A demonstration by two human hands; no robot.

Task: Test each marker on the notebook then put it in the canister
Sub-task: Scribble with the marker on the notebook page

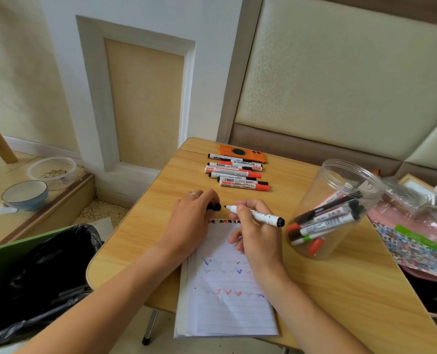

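Uncapped marker (pixel 259 215): white barrel, black printing, black end, dark tip pointing left, held level above top edge of notebook (pixel 227 297). Pinched in right hand (pixel 257 235). Black cap (pixel 214 206) gripped in left hand (pixel 192 218), just left of tip. Clear canister (pixel 337 208) tilted at right, several markers inside.

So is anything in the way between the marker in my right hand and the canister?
Nothing visible. The marker in your right hand sits just left of the canister, with bare table between. The mouth is open, but the cap is in your left hand.
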